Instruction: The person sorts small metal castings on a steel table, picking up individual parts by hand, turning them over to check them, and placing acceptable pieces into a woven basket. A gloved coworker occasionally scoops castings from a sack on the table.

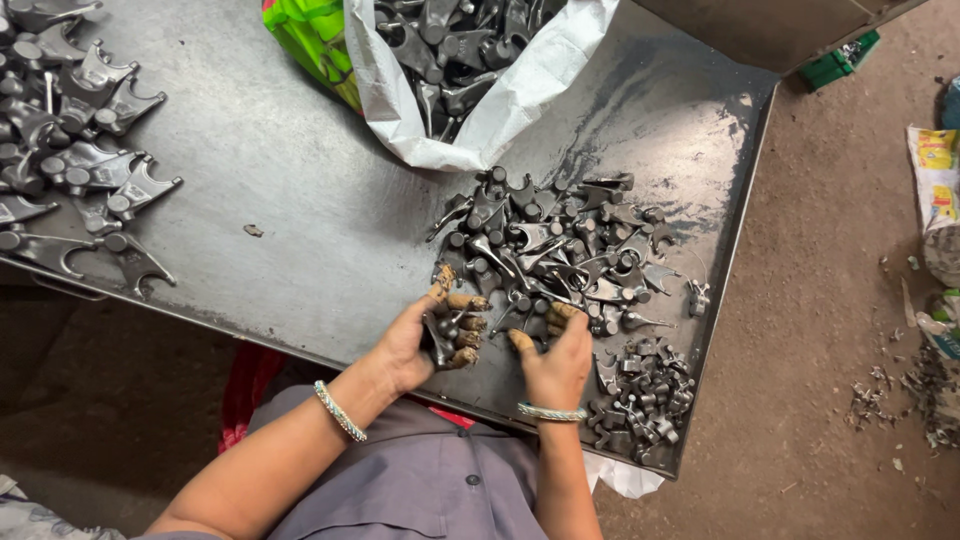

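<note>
My left hand [425,335] is closed around a dark metal forked part [441,333], with grimy fingertips curled over it. My right hand [555,360] rests at the near edge of a loose pile of the same dark metal parts [560,245], fingers dipping into it; whether it grips one I cannot tell. Both wrists wear thin bangles. A smaller heap of shorter metal pieces [640,400] lies just right of my right hand.
A dark steel table [300,170] carries everything. A white sack [500,110] full of parts lies open at the top, a green bag [310,40] beside it. Larger forked parts [80,150] are laid out at the far left. Dirt floor with scraps lies to the right.
</note>
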`<state>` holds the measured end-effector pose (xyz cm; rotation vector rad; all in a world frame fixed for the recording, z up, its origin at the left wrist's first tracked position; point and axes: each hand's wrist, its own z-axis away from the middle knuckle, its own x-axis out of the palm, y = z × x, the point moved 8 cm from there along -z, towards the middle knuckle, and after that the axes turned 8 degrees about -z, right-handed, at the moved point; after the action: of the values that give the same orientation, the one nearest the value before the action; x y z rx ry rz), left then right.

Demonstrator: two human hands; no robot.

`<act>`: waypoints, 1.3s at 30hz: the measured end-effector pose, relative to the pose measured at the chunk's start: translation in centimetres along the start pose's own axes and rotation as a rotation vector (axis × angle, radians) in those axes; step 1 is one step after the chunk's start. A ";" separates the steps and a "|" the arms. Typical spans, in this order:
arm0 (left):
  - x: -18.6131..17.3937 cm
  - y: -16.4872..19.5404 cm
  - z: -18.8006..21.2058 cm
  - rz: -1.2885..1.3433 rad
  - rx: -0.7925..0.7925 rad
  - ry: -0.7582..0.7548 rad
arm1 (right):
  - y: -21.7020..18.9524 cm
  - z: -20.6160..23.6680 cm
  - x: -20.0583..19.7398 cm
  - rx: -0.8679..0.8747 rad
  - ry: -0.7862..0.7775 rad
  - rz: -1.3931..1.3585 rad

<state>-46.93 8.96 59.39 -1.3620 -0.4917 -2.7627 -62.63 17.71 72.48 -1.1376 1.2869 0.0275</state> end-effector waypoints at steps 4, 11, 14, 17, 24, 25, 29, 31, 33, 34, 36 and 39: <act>-0.5 1.1 1.0 0.003 0.006 0.078 | 2.5 1.1 -1.0 0.239 -0.113 -0.248; 0.7 1.8 2.1 0.028 0.020 0.023 | 1.5 3.2 -3.9 0.066 -0.034 -0.019; 1.7 1.4 2.0 0.047 0.014 0.006 | -1.0 3.1 -2.7 -0.201 0.040 0.045; 2.9 1.6 2.4 0.011 0.030 -0.069 | 0.4 2.5 -1.4 -0.076 0.010 0.060; 3.0 1.5 3.6 -0.063 -0.020 -0.041 | 6.0 2.1 -0.7 0.290 -0.224 -0.967; 3.1 1.3 3.5 -0.066 -0.020 -0.038 | 6.0 2.4 -0.8 0.300 -0.263 -1.037; 4.6 -0.8 2.7 -0.069 -0.093 -0.126 | 4.2 3.5 -0.5 0.374 -0.398 -1.213; 4.8 -1.9 2.4 -0.023 -0.129 -0.137 | 2.0 2.9 -0.5 0.261 -0.405 -1.102; 4.7 -2.1 2.3 0.027 -0.134 -0.157 | 0.6 1.7 -0.6 0.200 -0.316 -0.780; 4.5 -2.0 2.3 0.050 -0.137 -0.169 | 0.3 0.8 -0.8 0.195 -0.221 -0.513; 3.3 -0.5 2.0 0.036 -0.081 -0.136 | -1.3 -0.3 -0.6 0.114 -0.099 -0.154; 1.6 1.9 2.2 0.000 -0.008 -0.084 | -3.5 -0.7 1.0 -0.066 -0.046 0.055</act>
<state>-45.98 8.00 62.37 -1.4850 -0.4840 -2.7198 -60.74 14.89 74.08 -1.1510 1.2839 0.1374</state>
